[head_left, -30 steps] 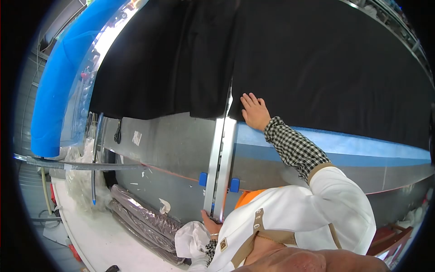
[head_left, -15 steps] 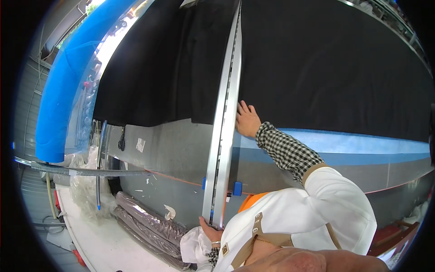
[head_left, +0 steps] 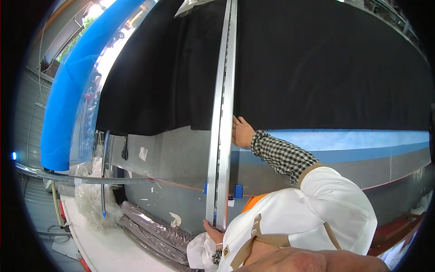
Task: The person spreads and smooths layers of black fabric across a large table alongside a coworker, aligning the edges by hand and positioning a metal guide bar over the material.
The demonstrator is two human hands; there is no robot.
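A long silver metal rail [head_left: 220,136] with a slotted dark line along its middle runs from near my body across the worktable and over black fabric [head_left: 326,68]. My left hand [head_left: 215,234] is closed around the rail's near end, its wrist in a white and checked cuff. My right hand [head_left: 244,133] rests against the rail's right side, just below the fabric's front edge. Its fingers are stretched out, some partly hidden by the rail. Light blue sheet material [head_left: 317,139] shows under the fabric to the right. Blue blocks [head_left: 238,191] flank the rail at the table edge.
A large blue roll [head_left: 68,104] in clear plastic stands at the left. Plastic-wrapped rolls [head_left: 154,229] lie below the grey tabletop [head_left: 174,152]. A metal pipe [head_left: 90,179] crosses the left side. Black-handled scissors [head_left: 124,148] lie near the table's left end.
My right hand has slid down along the rail toward me, off the black fabric. The rail's far end appears further left, and the whole view has shifted slightly.
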